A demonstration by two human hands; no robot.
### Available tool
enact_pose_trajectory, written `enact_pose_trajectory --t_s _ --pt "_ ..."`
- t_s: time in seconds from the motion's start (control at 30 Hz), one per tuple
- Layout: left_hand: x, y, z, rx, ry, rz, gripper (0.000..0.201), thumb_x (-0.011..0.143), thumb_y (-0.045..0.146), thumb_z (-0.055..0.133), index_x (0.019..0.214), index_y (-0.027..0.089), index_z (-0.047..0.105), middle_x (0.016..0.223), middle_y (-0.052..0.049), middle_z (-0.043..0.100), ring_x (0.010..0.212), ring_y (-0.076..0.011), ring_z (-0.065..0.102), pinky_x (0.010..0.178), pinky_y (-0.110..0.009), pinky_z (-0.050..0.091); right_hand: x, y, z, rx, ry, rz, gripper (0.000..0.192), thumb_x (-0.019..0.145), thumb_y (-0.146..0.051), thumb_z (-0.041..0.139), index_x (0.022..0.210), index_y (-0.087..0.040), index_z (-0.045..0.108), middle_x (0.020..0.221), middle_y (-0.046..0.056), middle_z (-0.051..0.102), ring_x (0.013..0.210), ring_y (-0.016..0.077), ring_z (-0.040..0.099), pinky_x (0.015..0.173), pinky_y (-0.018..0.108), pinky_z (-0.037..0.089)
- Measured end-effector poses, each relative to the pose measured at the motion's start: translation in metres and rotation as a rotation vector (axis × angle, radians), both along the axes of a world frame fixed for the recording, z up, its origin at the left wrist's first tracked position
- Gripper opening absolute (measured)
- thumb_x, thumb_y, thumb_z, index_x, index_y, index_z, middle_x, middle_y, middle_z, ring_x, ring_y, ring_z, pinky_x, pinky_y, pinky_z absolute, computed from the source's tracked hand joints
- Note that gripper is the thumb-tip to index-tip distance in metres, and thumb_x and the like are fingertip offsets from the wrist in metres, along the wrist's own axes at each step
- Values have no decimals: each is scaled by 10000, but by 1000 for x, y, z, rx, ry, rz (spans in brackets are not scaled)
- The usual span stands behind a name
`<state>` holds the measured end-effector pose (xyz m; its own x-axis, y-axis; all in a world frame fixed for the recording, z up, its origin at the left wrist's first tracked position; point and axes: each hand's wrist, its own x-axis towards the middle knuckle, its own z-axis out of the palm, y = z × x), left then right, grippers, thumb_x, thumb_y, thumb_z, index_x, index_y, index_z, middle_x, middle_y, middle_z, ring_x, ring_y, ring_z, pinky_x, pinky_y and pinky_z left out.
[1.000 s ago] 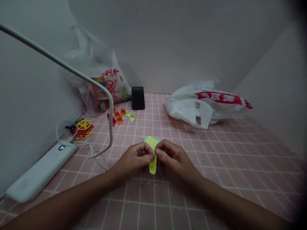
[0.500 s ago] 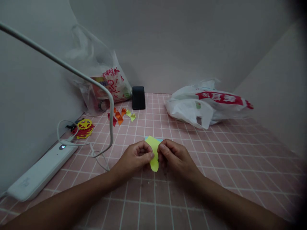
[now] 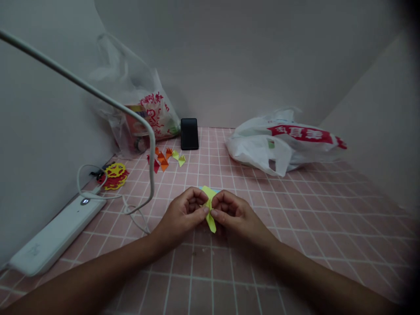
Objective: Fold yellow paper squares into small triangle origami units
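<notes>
Your left hand (image 3: 182, 214) and right hand (image 3: 234, 212) both pinch the yellow paper (image 3: 210, 205) at its middle; it looks light, thin and bendy, so squeeze softly near the fold

Yellow paper folded narrower between the hands

The yellow paper (image 3: 210, 209), a broad flat leaf half a second ago, now shows as a slim strip; the left hand (image 3: 183, 215) and right hand (image 3: 233, 213) have drawn closer, thumbs pinching together at its middle.
</notes>
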<state>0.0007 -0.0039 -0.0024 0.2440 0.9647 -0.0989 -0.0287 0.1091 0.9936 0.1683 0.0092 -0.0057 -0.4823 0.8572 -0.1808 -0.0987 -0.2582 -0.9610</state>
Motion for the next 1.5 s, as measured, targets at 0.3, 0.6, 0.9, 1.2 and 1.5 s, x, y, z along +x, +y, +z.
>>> enact_pose_trajectory --t_s 0.3,0.6,0.9,1.2,1.5 --pt "-1 -1 -1 62 36 -50 169 828 277 641 946 174 576 834 -14 610 731 -139 579 661 -260 465 -1 -1 -3 33 -10 -23 288 746 -332 735 835 -216 488 577 -81 497 465 82 465 439 201 337" --pt "-2 -4 -3 130 180 2 98 848 266 596 851 177 555 746 7 576 658 -130 551 604 -248 443 -1 0 -1 97 -27 -18 271 742 -314 722 833 -213 488 645 -61 504 540 93 465 484 217 364" --pt "-2 -3 3 418 467 96 84 831 141 559 796 195 506 802 1 534 706 -136 532 633 -253 432 -1 -3 1 164 -75 -76 169 787 -269 637 860 -212 497 663 -55 482 564 100 435 509 229 341" --pt "-1 -8 3 761 623 75 165 847 61 513 824 211 447 839 -23 498 806 -173 510 687 -282 448 -2 -5 3 326 -295 -123 178 809 -213 574 658 -193 482 627 -35 471 581 114 426 525 244 321" --pt "0 -8 -2 750 686 116 140 853 97 506 770 194 448 726 13 470 651 -140 471 585 -269 387 1 -12 -1 687 -438 -202 124 871 -163 526 751 -187 510 663 -17 529 590 123 471 562 261 350"
